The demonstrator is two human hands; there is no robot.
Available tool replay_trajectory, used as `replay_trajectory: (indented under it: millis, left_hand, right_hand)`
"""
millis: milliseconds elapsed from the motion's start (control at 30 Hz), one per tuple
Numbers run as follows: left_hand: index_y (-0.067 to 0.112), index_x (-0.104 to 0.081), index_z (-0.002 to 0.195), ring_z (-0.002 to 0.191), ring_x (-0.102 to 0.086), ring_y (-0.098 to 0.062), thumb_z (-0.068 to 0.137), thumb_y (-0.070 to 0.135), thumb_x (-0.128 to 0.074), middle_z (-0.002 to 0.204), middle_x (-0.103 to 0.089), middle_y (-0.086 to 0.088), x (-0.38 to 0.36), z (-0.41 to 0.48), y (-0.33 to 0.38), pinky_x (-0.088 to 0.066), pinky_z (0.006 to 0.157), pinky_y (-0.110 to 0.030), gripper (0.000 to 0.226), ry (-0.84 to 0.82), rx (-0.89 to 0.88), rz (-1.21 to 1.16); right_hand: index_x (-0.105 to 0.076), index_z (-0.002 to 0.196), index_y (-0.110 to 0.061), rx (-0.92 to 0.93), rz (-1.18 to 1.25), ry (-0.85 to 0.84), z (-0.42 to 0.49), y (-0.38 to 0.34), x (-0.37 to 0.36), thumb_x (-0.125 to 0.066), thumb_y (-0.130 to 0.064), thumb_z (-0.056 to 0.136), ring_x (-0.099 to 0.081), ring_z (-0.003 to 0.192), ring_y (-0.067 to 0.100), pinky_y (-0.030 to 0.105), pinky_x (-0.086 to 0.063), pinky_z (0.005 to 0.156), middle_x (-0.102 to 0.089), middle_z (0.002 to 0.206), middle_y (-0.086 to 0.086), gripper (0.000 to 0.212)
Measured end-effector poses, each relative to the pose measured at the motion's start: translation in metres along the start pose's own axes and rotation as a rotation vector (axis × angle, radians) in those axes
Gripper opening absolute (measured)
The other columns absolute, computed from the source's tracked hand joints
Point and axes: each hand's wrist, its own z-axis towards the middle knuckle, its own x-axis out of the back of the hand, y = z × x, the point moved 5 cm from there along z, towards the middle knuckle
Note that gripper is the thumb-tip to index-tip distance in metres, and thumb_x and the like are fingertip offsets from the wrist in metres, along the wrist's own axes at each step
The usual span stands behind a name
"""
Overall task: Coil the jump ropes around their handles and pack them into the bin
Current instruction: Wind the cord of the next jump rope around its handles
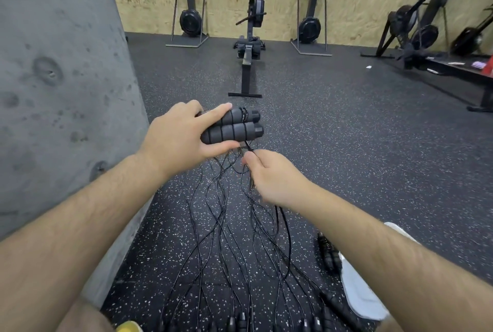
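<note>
My left hand (177,134) grips a pair of black foam jump-rope handles (234,127) held side by side, pointing right, with a few turns of thin black cord round the upper one. Just below them my right hand (269,174) pinches the thin black cord (249,148) that runs up to the handles. Several more black jump ropes (226,238) trail in loose strands over the speckled rubber floor below my hands, their handles (240,322) lying near the bottom edge. No bin is in view.
A grey concrete wall (61,91) rises close on the left. A rowing machine (249,46) stands straight ahead, with other gym machines (310,22) along the plywood wall. Another black handle pair (329,253) and a white shoe (357,289) lie at lower right.
</note>
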Motion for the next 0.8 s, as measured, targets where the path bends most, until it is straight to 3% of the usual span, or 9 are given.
replay_trajectory:
  millis: [67, 167, 433, 567, 633, 800]
  left_hand:
    - [0.047, -0.049, 0.144, 0.089, -0.057, -0.025, 0.077, 0.09, -0.038, 0.093, -0.052, 0.002, -0.001, 0.001, -0.004, -0.05, 0.061, -0.034, 0.08, -0.003, 0.039, 0.015]
    - [0.045, -0.049, 0.144, 0.086, -0.055, -0.025, 0.077, 0.09, -0.036, 0.092, -0.051, 0.0, -0.006, 0.001, -0.004, -0.046, 0.058, -0.033, 0.082, -0.014, 0.021, 0.073]
    - [0.039, -0.054, 0.139, 0.085, -0.054, -0.029, 0.08, 0.089, -0.036, 0.092, -0.053, -0.004, -0.025, -0.002, -0.004, -0.048, 0.056, -0.036, 0.08, -0.089, -0.063, 0.146]
    - [0.033, -0.055, 0.134, 0.088, -0.059, -0.029, 0.076, 0.089, -0.034, 0.094, -0.059, 0.0, -0.025, -0.006, 0.008, -0.053, 0.059, -0.04, 0.083, -0.113, -0.095, 0.115]
    - [0.027, -0.057, 0.125, 0.092, -0.061, -0.028, 0.074, 0.091, -0.033, 0.098, -0.061, 0.002, -0.023, -0.005, 0.009, -0.054, 0.064, -0.041, 0.085, -0.137, -0.064, 0.092]
    - [0.024, -0.057, 0.102, 0.091, -0.061, -0.026, 0.073, 0.09, -0.041, 0.094, -0.059, 0.004, -0.02, -0.005, 0.015, -0.052, 0.064, -0.039, 0.074, -0.143, -0.053, 0.066]
  right_hand:
    - [-0.048, 0.101, -0.015, 0.035, -0.062, 0.063, -0.001, -0.004, 0.0, -0.032, -0.035, 0.107, -0.048, 0.066, 0.012, 0.03, -0.032, 0.055, -0.055, 0.082, -0.002, 0.026]
    - [-0.045, 0.107, -0.011, 0.07, -0.227, 0.055, -0.006, -0.01, -0.003, -0.032, -0.029, 0.107, -0.051, 0.072, 0.02, 0.033, -0.037, 0.061, -0.055, 0.088, 0.004, 0.022]
    - [-0.056, 0.093, -0.012, 0.176, -0.58, -0.171, -0.027, -0.025, 0.014, -0.034, -0.032, 0.105, -0.054, 0.075, 0.025, 0.034, -0.045, 0.068, -0.058, 0.084, 0.005, 0.031]
    - [-0.043, 0.072, -0.022, 0.326, -0.774, -0.145, -0.035, -0.038, 0.041, -0.037, -0.034, 0.101, -0.043, 0.06, 0.013, 0.031, -0.029, 0.053, -0.047, 0.069, -0.005, 0.032]
    - [-0.042, 0.072, -0.022, 0.386, -0.805, -0.119, -0.036, -0.042, 0.051, -0.041, -0.033, 0.099, -0.037, 0.057, 0.007, 0.033, -0.027, 0.052, -0.043, 0.065, -0.008, 0.029]
    - [-0.042, 0.073, -0.024, 0.494, -0.782, -0.144, -0.037, -0.045, 0.051, -0.041, -0.036, 0.101, -0.041, 0.059, 0.014, 0.034, -0.029, 0.055, -0.043, 0.064, -0.01, 0.03]
